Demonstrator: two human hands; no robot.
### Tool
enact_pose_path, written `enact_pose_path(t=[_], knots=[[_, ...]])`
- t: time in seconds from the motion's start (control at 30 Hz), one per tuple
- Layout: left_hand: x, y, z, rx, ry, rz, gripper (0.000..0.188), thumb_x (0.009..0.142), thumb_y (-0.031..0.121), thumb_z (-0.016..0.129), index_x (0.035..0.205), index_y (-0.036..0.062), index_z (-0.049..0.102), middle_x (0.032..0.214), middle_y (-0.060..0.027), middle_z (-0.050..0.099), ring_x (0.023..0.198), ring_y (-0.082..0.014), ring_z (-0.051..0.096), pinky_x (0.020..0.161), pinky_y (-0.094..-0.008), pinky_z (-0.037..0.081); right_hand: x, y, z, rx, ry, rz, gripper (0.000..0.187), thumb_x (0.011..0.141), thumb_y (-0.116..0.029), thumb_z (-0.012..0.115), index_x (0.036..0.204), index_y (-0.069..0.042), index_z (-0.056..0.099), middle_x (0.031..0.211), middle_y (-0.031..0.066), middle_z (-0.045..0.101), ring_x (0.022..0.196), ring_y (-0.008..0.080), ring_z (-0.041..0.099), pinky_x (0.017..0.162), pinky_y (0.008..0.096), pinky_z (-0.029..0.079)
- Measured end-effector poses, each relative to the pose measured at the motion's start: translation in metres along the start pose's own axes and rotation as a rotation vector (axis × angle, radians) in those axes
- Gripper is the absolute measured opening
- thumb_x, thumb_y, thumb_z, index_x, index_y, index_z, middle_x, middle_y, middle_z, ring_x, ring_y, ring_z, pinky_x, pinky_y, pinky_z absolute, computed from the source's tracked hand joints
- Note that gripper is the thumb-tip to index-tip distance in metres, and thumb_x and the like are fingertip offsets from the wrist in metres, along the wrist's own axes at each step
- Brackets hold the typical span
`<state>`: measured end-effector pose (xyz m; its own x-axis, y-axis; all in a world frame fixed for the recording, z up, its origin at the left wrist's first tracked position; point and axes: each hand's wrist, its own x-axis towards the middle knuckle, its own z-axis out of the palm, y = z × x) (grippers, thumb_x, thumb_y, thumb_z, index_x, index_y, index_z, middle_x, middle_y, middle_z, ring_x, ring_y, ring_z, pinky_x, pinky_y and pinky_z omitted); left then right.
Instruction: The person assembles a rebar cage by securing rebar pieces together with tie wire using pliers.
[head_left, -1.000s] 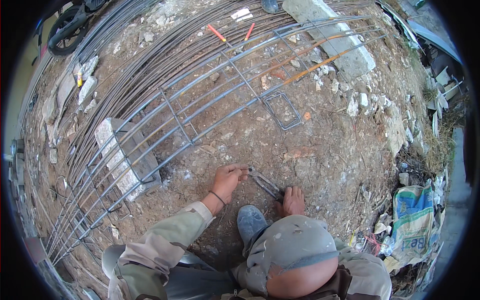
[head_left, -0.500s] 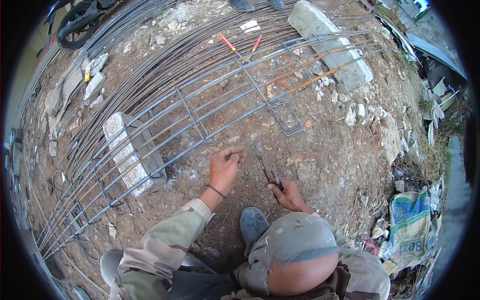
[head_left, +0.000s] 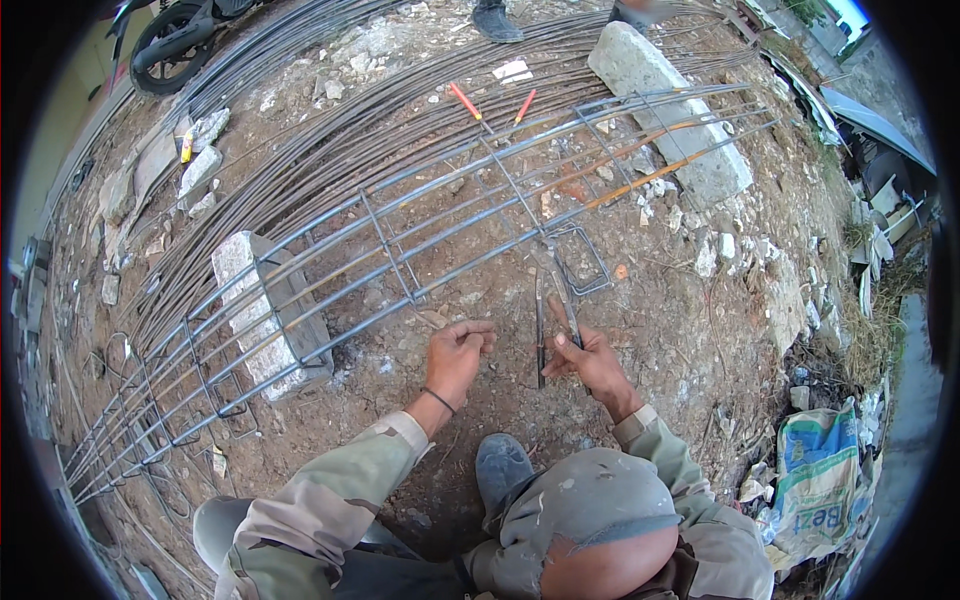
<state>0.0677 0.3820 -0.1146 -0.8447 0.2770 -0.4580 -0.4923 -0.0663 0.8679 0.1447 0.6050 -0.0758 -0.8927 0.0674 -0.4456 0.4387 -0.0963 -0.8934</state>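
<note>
My right hand (head_left: 592, 365) is closed on one handle of long-handled pincers (head_left: 546, 258). Their handles are spread, and the head overlaps the near long bar of a rebar cage (head_left: 466, 271), beside a square stirrup (head_left: 604, 270) hanging off that bar; whether it touches cannot be told. To the left, my left hand (head_left: 457, 362) is held with fingers curled together, just on the near side of the cage. What it holds, if anything, is too small to make out. A red-handled tool (head_left: 465, 102) rests at the cage's far side.
Concrete blocks (head_left: 240, 290) prop the cage at left and, as a second block (head_left: 650, 75), at right. Long loose bars (head_left: 250, 190) lie behind. Another person's boot (head_left: 497, 22) stands at the back. A motorbike wheel (head_left: 165, 50) is far left, a sack (head_left: 818, 470) near right.
The pincers have moved away from me to the cage's near bar, and their handles have spread. My left hand stays nearly in place. At the back, the other person's boots show more.
</note>
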Motion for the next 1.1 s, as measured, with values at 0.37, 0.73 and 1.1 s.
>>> enact_pose_path(t=[0.37,0.73,1.1], knots=[[0.002,-0.008,0.008,0.050,-0.020,0.004,0.025,0.098,0.000,0.053,0.112,-0.0078,0.072,0.100,-0.0132,0.075,0.086,-0.0162,0.069,0.079,-0.0283,0.057,-0.004,-0.028,-0.012,-0.093,-0.009,0.168,0.057,0.107,-0.032,0.059,0.159,-0.017,0.041,0.105,0.0057,0.073,0.076,0.0147,0.072,0.074,0.0325,0.061],[0.000,-0.009,0.000,0.040,-0.023,0.015,0.025,0.098,0.000,0.053,0.111,-0.0076,0.073,0.099,-0.0132,0.075,0.085,-0.0159,0.069,0.079,-0.0285,0.057,0.000,-0.026,-0.004,-0.004,0.119,0.286,0.039,0.107,-0.029,0.058,0.136,-0.003,0.059,0.100,0.0169,0.074,0.073,0.0232,0.073,0.066,0.0387,0.063],[0.003,-0.010,-0.002,0.046,-0.033,0.010,0.025,0.098,0.000,0.053,0.111,-0.0072,0.073,0.098,-0.0123,0.075,0.086,-0.0154,0.069,0.080,-0.0283,0.057,-0.023,0.020,-0.013,-0.123,0.206,0.103,0.049,0.107,-0.019,0.058,0.152,-0.005,0.046,0.113,0.0117,0.069,0.100,0.0254,0.073,0.084,0.0405,0.062]])
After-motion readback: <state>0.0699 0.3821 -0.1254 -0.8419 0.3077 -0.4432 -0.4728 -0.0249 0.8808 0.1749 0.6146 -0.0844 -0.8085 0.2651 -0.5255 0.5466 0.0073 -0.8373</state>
